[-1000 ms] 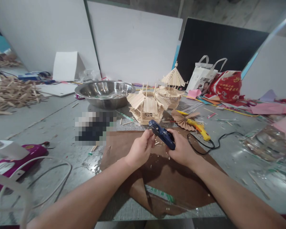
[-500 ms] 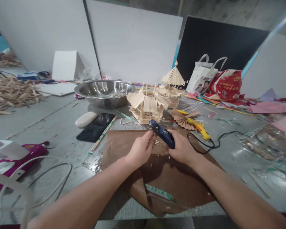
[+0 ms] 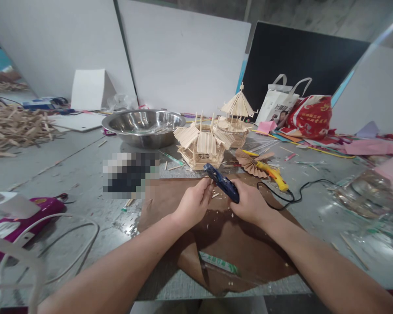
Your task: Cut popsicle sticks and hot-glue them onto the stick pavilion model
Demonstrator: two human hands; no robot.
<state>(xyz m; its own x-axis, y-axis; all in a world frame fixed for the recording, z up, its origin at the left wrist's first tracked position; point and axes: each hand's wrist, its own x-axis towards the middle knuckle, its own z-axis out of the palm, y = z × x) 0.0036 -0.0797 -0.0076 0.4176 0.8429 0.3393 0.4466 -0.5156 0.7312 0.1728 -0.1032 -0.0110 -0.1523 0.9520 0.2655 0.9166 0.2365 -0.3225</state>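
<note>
In the middle, over a brown paper sheet [image 3: 249, 244], my right hand [image 3: 250, 201] is closed around dark blue cutting pliers [image 3: 224, 184]. Their head points up and to the left. My left hand [image 3: 194, 201] is closed in a pinch beside that head; whatever its fingers hold is hidden. Small pale stick pieces [image 3: 215, 195] and chips lie on the paper between the hands. Just beyond stands a pavilion model of thin wooden sticks [image 3: 207, 144], its top open with upright sticks. Behind it is a second stick model with a pointed roof [image 3: 238, 104].
A steel basin [image 3: 144, 141] stands back left, and a stick pile [image 3: 16, 131] lies far left. To the right are a yellow glue gun [image 3: 273, 175] with its cord and a folded paper fan [image 3: 250, 165]. A green-printed wrapper [image 3: 219, 263] lies near the front edge. Pixelation covers a patch at left.
Both hands and the pliers stay in nearly the same place, shifted very slightly left. The phone and white case at left are now covered by pixelation.
</note>
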